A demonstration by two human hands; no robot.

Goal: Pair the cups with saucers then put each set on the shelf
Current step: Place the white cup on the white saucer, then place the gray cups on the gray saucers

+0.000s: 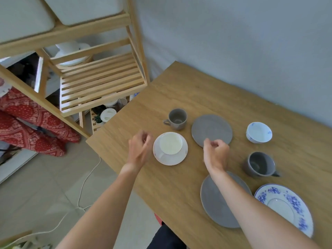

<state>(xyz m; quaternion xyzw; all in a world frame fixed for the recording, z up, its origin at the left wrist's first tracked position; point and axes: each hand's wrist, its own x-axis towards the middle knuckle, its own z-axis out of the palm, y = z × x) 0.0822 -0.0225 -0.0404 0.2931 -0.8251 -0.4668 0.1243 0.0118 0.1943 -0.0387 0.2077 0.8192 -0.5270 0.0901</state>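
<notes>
Against a grey wall, the wooden desk (179, 97) carries one finished pair: the white cup (170, 143) on its saucer (172, 159). Both hands, left (139, 150) and right (216, 151), are loosely curled and empty. The set is best lifted by the saucer rim, level, toward the slatted shelf (100, 83).

Bare wood along the desk's (179, 97) far-left corner gives passage towards the slatted shelf (100, 81) — the grey cup (177, 119) stands nearest.

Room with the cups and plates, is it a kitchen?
Probably a home kitchen or dining corner: a wooden table with cups and saucers, a slatted wooden shelf holding white dishes, and a tiled floor.
</notes>
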